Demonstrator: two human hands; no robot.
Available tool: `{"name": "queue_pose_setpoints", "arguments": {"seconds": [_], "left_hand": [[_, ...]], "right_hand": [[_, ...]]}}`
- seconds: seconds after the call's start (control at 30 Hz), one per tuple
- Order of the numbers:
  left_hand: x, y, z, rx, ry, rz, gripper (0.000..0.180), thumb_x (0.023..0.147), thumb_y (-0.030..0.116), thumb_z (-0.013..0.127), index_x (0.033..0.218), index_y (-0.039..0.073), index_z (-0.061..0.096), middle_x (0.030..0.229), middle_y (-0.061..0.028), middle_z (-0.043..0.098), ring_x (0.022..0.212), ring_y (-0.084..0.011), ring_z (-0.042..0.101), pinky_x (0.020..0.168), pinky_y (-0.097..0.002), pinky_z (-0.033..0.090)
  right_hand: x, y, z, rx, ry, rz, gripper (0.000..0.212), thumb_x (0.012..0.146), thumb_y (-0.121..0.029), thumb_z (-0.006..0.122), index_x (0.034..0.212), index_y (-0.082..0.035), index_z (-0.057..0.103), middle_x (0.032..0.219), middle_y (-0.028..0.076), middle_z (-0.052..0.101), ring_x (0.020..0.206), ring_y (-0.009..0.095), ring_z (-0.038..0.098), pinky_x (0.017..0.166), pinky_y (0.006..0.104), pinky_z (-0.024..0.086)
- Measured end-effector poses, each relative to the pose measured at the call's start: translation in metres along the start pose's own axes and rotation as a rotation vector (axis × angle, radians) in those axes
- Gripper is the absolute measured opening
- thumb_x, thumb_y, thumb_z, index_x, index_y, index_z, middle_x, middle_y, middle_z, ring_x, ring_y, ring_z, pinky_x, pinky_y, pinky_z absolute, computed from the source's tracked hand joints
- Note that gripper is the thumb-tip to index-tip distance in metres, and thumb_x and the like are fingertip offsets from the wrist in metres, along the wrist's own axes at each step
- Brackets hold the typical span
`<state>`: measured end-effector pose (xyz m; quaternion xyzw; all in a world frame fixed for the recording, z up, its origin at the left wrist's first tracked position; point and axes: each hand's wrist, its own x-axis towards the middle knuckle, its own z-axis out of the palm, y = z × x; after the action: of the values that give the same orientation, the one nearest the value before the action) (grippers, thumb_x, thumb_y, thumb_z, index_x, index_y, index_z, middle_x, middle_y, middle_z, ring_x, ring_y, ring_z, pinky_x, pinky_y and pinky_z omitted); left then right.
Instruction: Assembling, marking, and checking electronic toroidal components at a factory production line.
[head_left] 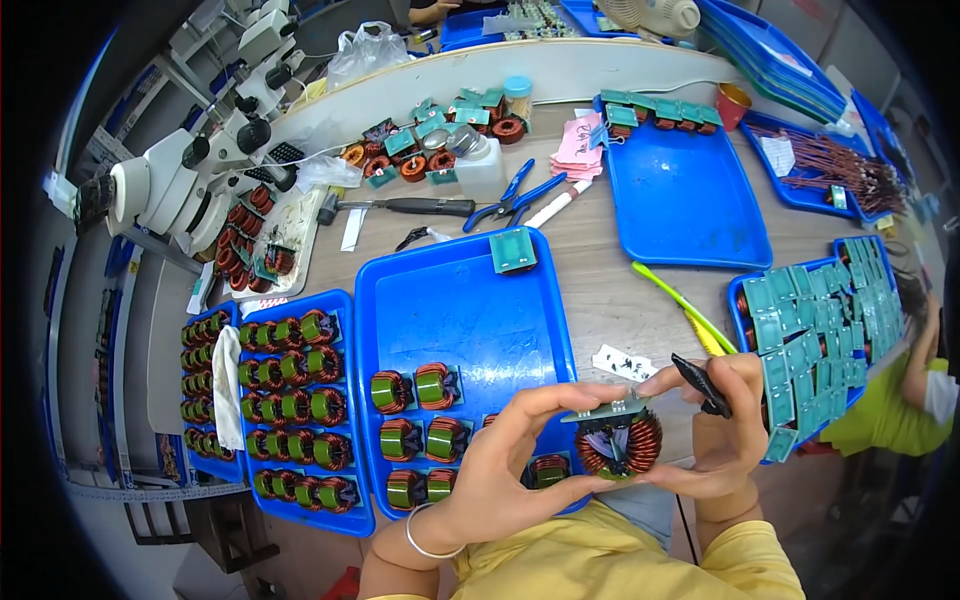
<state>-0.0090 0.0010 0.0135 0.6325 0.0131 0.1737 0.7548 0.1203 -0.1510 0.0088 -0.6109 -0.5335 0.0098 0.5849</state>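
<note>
A copper-wound toroidal coil (625,445) with a small green circuit board (603,411) along its top is held up in front of me. My left hand (510,465) is closed on it, fingers at the board and thumb beneath the coil. On the other side, my right hand (728,440) touches the coil's lower edge with its thumb. A slim black tool (702,385) is gripped in that hand; its exact kind is unclear. Left of the hands, a blue tray (465,300) carries several green-taped coils (436,385) and one green board (513,250). My left hand hides part of this tray.
Full coil trays (345,400) stand at the left, and a tray of green boards (810,330) at the right. Pliers (515,200), a screwdriver (430,206) and a lime-green stick (680,302) lie on the bench. A microscope (165,180) is far left; another person (895,400) sits at right.
</note>
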Motion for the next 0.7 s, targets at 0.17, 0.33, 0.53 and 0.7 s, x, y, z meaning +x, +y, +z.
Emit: {"name": "queue_pose_setpoints", "arguments": {"seconds": [0.17,0.33,0.53,0.7], "left_hand": [[0.002,-0.003,-0.004,0.152,-0.012,0.065,0.059,0.061,-0.007,0.074,0.112,0.000,0.045,0.112,-0.0164,0.051,0.115,-0.0279,0.046,0.099,-0.0404,0.035],[0.001,-0.005,-0.005,0.235,-0.029,0.049,0.057,0.065,-0.002,0.073,0.116,0.001,0.048,0.117,-0.0137,0.050,0.114,-0.0264,0.046,0.097,-0.0359,0.037],[0.000,-0.002,-0.001,0.214,-0.004,0.019,0.062,0.059,-0.004,0.076,0.113,-0.002,0.047,0.113,-0.0149,0.050,0.112,-0.0274,0.047,0.098,-0.0400,0.035],[0.001,-0.001,-0.004,0.314,-0.046,0.057,0.064,0.058,0.001,0.080,0.113,-0.004,0.049,0.114,-0.0154,0.049,0.108,-0.0258,0.049,0.097,-0.0383,0.037]], "right_hand": [[0.007,-0.003,0.001,-0.018,0.005,-0.097,0.085,0.055,-0.010,0.085,0.125,0.002,0.038,0.106,0.013,0.044,0.089,0.026,0.059,0.073,0.0318,0.048],[0.006,-0.008,0.000,-0.054,-0.001,-0.097,0.086,0.055,-0.011,0.085,0.125,0.001,0.037,0.107,0.012,0.041,0.087,0.028,0.059,0.069,0.0336,0.047],[0.006,-0.010,0.000,-0.048,0.013,-0.103,0.083,0.055,-0.013,0.085,0.124,0.001,0.040,0.106,0.012,0.041,0.086,0.026,0.058,0.069,0.0339,0.047],[0.008,-0.011,0.003,-0.068,-0.015,-0.078,0.078,0.055,-0.020,0.086,0.118,0.002,0.046,0.104,0.012,0.045,0.081,0.024,0.056,0.070,0.0342,0.046]]}}
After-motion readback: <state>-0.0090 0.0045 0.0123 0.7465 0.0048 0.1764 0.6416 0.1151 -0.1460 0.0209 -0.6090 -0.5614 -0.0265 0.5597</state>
